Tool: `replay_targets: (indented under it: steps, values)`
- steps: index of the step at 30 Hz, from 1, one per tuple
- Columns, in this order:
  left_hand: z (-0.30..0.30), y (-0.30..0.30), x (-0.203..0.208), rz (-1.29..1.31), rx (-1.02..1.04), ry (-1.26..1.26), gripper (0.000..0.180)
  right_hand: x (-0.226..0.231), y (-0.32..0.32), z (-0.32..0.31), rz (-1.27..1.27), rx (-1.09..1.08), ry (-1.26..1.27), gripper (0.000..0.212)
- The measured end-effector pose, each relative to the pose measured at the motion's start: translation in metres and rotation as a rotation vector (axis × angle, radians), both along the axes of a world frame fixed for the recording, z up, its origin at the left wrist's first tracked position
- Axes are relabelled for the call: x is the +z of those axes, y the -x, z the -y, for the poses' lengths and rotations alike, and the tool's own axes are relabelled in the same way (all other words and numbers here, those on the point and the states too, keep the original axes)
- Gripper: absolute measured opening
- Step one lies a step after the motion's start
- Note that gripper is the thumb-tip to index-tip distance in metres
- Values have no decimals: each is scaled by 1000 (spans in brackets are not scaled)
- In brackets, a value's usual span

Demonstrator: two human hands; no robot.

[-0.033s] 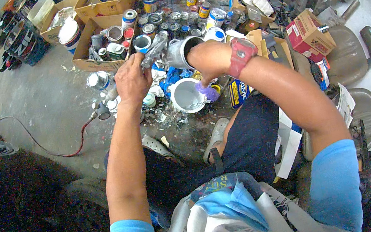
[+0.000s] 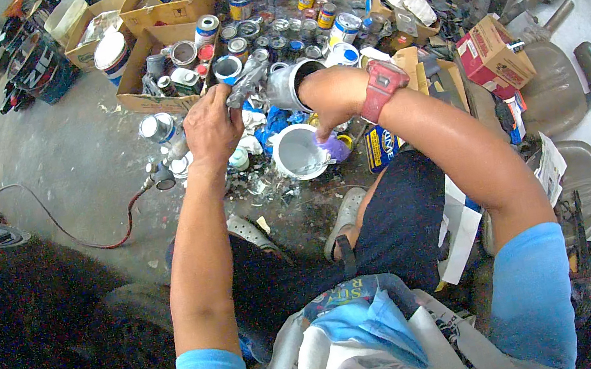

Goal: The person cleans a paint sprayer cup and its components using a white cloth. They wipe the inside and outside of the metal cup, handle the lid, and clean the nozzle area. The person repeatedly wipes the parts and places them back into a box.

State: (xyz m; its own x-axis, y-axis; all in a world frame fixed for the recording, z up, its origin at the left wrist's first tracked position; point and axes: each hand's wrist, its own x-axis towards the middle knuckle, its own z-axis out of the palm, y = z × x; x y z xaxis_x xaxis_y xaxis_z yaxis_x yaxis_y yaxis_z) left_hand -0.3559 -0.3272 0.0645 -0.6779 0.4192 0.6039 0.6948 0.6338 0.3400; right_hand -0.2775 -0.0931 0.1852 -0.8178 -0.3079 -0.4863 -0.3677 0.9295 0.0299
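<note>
My left hand (image 2: 211, 130) is closed round the near end of a grey, crumpled-looking part (image 2: 252, 84). That part meets a grey metal cup (image 2: 284, 89), tilted with its mouth toward the right. My right hand (image 2: 331, 95), a red watch on its wrist, reaches into the cup's mouth; its fingers are hidden inside and the thumb points down outside. Just below the thumb, a purple thing (image 2: 337, 149) is at the right rim of a white pot (image 2: 284, 163). I cannot make out what kind of thing it is. The pot stands on the floor under the cup.
Many paint cans (image 2: 325, 17) crowd the floor ahead. An open cardboard box (image 2: 129, 95) of cans stands at the far left. Nearer lies a spray gun (image 2: 161, 178) on a red hose (image 2: 132, 221). A blue tin (image 2: 382, 149) stands right of the pot, with seats (image 2: 555, 87) farther right.
The purple thing looks smoother and less ragged than before. My right forearm and the cup have shifted very slightly; my left hand stays in place.
</note>
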Motion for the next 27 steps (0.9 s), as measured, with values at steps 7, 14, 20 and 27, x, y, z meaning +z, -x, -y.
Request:
replay_targets:
  steps: [7, 14, 20, 27]
  values:
    - [1, 7, -3, 9, 56, -48, 26, 24, -10, -24, -89, -49, 556, 64]
    - [2, 16, -5, 165, 46, 10, 38, 28, -23, -17, -484, 91, 369, 41]
    - [4, 20, -4, 532, 40, 120, 59, 18, -3, -14, -263, -571, 1031, 33]
    - [18, 37, -15, 874, 5, 104, 79, -30, -1, -2, -968, -638, 1606, 41]
